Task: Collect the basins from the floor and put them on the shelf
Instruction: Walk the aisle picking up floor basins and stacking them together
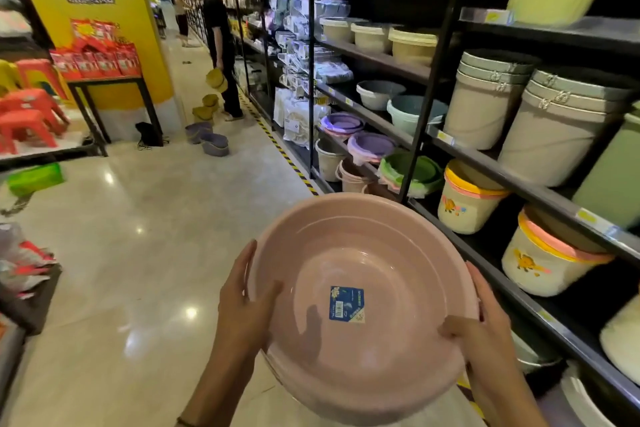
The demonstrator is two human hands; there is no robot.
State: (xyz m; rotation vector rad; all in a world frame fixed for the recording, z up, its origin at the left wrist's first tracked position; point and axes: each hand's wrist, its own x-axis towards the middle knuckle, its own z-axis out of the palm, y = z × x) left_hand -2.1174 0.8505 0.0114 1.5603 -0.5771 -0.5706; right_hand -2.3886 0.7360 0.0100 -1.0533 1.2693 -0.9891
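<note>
I hold a large round pink basin (pixel 363 253) in front of me, above the floor, its inside facing up with a blue label stuck at the bottom. More pink rims show under it, so it looks like a nested stack. My left hand (pixel 244 302) grips the left rim with the thumb inside. My right hand (pixel 481 319) grips the right rim, thumb over the edge. The black metal shelf (pixel 440 66) runs along my right, close beside the basin.
The shelf holds stacked purple, green and teal basins (pixel 369 146) and several lidded buckets (pixel 550 253). Purple and yellow tubs (pixel 214 144) sit on the shiny floor farther down the aisle, near a person in black (pixel 221 45). Red stools (pixel 27 114) and a yellow pillar stand left.
</note>
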